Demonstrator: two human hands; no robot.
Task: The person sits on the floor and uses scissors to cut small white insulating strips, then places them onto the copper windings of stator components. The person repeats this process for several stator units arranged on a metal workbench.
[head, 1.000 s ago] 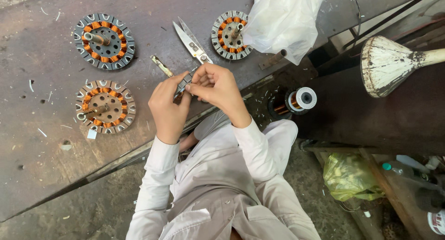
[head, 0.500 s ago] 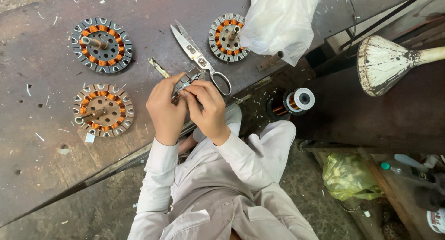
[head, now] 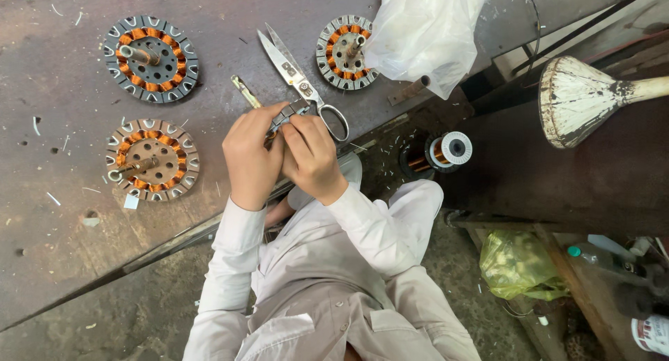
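Observation:
My left hand point(head: 251, 155) and my right hand point(head: 311, 155) are pressed together at the workbench edge, both pinching a small grey metal piece point(head: 280, 118) between the fingertips. A pair of steel scissors point(head: 300, 82) lies on the bench just beyond my fingers, its handle loop by my right hand. A thin brass-coloured tool point(head: 245, 91) lies beside my left hand. Three round motor stators with copper windings sit on the bench: one at the far left point(head: 151, 58), one nearer left point(head: 152, 159), one behind the scissors point(head: 345, 52).
A crumpled white plastic bag point(head: 425, 30) sits at the back right of the rusty metal bench point(head: 56, 242). A spool of copper wire point(head: 446, 150) lies below the bench edge. A white funnel-shaped object point(head: 592, 100) and a yellow-green bag point(head: 519, 267) are at the right.
Both hands have drawn closer to the bench edge and nearer my body with the small piece; the scissors, earlier partly hidden by my right hand, now lie in plain sight.

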